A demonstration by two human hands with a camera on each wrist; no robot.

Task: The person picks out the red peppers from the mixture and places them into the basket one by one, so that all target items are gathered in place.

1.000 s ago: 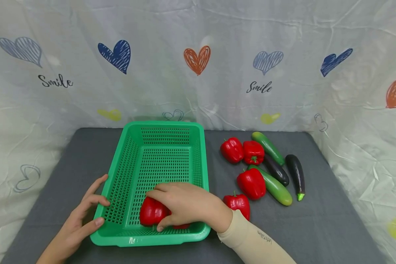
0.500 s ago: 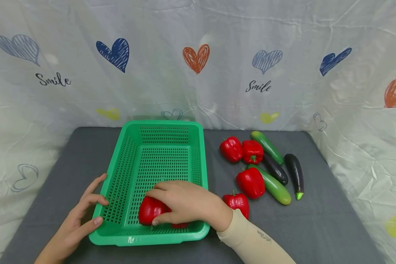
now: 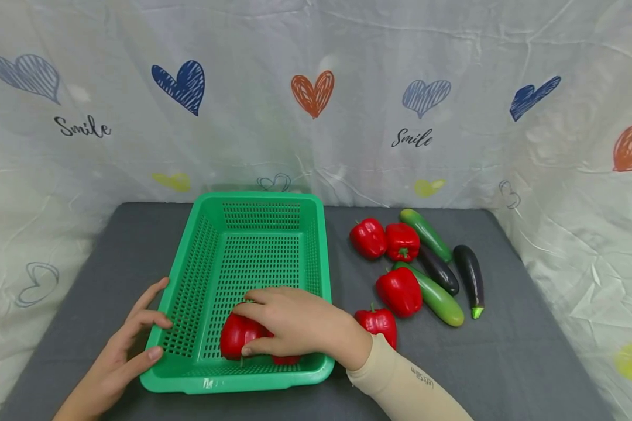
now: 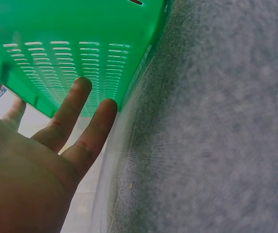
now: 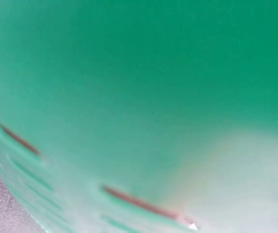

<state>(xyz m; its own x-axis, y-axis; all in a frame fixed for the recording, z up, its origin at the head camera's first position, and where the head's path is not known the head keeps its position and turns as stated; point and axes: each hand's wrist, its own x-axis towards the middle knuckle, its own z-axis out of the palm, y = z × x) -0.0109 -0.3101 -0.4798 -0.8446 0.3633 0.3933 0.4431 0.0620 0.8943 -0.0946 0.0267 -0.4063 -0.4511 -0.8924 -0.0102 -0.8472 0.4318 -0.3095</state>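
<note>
In the head view, a green plastic basket [image 3: 247, 383] with slotted walls stands on the grey cloth. Inside its near end, my right hand [image 3: 297, 321] grips a red bell pepper [image 3: 237, 336], thumb at the near side and fingers over the top. A second red pepper [image 3: 286, 359] shows partly under that hand. My left hand [image 3: 118, 359] rests at the basket's left rim, thumb and fingers spread. The left wrist view shows straight fingers [image 4: 97, 126] against the basket's outer wall [image 4: 80, 29]. Blurred green basket wall [image 5: 129, 73] fills most of the right wrist view.
Right of the basket lie several more red peppers [image 3: 399, 292], two green cucumber-like vegetables [image 3: 439, 301] and two dark eggplants [image 3: 469, 275]. One pepper [image 3: 376, 326] sits beside my right forearm. A white curtain [image 3: 358, 169] with printed hearts hangs behind the table.
The right thumb has shifted slightly left and up onto the gripped pepper. Otherwise the hands stay in place; the whole view drifts slightly.
</note>
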